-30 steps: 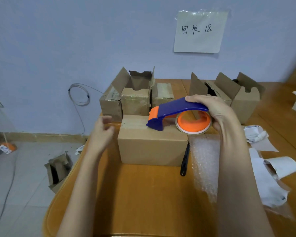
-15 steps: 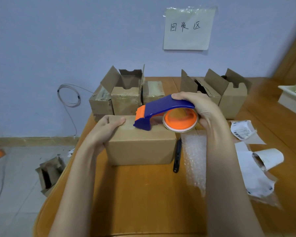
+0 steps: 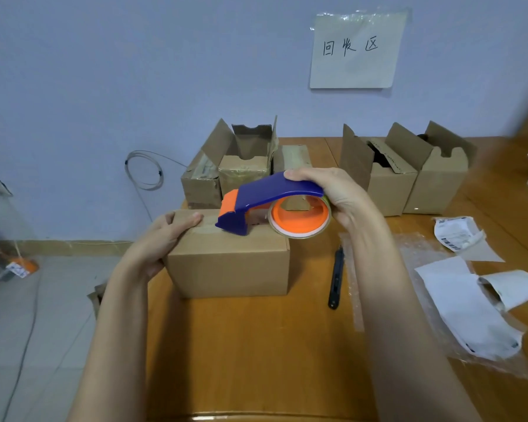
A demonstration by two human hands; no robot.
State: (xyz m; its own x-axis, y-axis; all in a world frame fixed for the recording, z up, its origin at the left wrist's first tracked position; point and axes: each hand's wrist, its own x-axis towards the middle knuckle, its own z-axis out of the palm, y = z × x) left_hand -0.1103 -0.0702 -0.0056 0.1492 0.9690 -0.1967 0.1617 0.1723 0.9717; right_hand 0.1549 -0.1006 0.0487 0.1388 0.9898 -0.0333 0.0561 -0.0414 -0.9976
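Your left hand (image 3: 165,239) clasps the left end of the closed box (image 3: 229,269). Its thumb lies flat along the top edge, and its fingers wrap round the far left side, out of sight. The box stands on the counter (image 3: 256,345), its top seam partly covered.

Over the box's top, the blue and orange tape dispenser (image 3: 272,193) rests nose down near the middle of the seam. Its tape roll (image 3: 299,220) hangs above the box's right end. You cannot see whether any tape has stuck down: the nose hides that spot.

Your right hand (image 3: 336,193) grips the dispenser's handle from above, fingers curled over it, with the palm behind the roll.

Just right of the box lies a black pen-like tool (image 3: 336,275), too thin to identify. Further right there is bubble wrap (image 3: 409,254), half lost against the wood. Behind the box stand open boxes (image 3: 244,166), whose contents are in shadow.

A second ago your left hand hovered beside the box's left end, off the cardboard. Half a second ago it had landed, and the dispenser has barely shifted since.
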